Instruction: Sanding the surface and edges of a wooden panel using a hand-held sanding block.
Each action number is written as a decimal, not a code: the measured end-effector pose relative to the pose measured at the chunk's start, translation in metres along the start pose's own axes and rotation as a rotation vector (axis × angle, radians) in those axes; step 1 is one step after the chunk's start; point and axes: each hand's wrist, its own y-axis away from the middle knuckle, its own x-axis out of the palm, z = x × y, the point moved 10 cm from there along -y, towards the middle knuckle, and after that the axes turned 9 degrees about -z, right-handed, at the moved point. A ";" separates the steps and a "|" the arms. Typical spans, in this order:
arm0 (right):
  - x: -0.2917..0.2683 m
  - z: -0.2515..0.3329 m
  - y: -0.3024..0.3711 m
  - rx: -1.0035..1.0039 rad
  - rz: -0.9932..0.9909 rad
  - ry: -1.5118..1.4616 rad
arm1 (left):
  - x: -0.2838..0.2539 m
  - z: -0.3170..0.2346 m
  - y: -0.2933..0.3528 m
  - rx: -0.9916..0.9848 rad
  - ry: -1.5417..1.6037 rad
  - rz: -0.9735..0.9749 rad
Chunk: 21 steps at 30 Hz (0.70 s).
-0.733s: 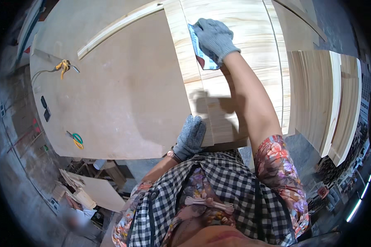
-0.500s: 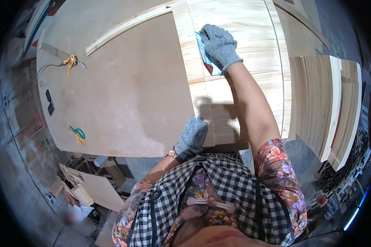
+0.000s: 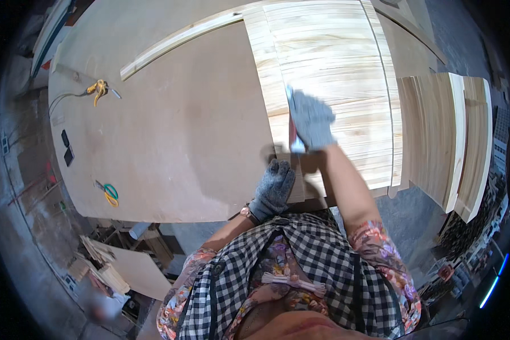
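Note:
A pale wooden panel (image 3: 345, 73) with striped grain lies on the right part of the table. My right hand (image 3: 313, 120), in a grey knit glove and smeared by motion, is closed on a sheet of sandpaper (image 3: 296, 144) with a white and blue back and a reddish face. It presses the sheet along the seam near the panel's left side. My left hand (image 3: 273, 188), gloved too, sits at the panel's near left corner with its fingers bent together against the edge. Its thumb is hard to make out.
A tan table board (image 3: 153, 147) carries a yellow air blow gun (image 3: 99, 89) with a hose, scissors (image 3: 110, 194) with green and yellow handles, and a small black case (image 3: 68, 148). A wooden strip (image 3: 181, 42) lies at the back. Stacked panels (image 3: 436, 136) stand at right. Another person (image 3: 103, 303) is at lower left.
My right hand has drawn the sandpaper toward me along the panel's seam. My left hand has shifted slightly right, its fingers more bent. The view has tilted slightly.

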 end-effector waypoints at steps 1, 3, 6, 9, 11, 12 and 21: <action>0.004 0.004 0.019 -0.008 0.072 0.017 | -0.003 -0.004 0.005 0.023 -0.060 -0.072; -0.016 0.006 0.038 -0.008 -0.097 0.127 | -0.014 -0.025 0.017 0.165 -0.171 -0.239; -0.034 -0.011 -0.005 -0.027 -0.250 -0.018 | 0.000 -0.037 0.027 0.204 -0.119 -0.174; -0.033 -0.048 -0.095 0.101 -0.205 0.009 | 0.023 -0.044 0.032 0.287 -0.201 0.007; -0.042 -0.045 -0.118 0.094 -0.244 -0.005 | 0.009 -0.049 0.037 0.331 -0.263 -0.132; -0.028 -0.041 -0.109 0.108 -0.071 -0.042 | 0.006 -0.045 0.039 0.301 -0.294 -0.155; -0.061 -0.031 -0.020 0.027 -0.498 0.018 | 0.006 -0.063 0.057 0.363 -0.220 -0.086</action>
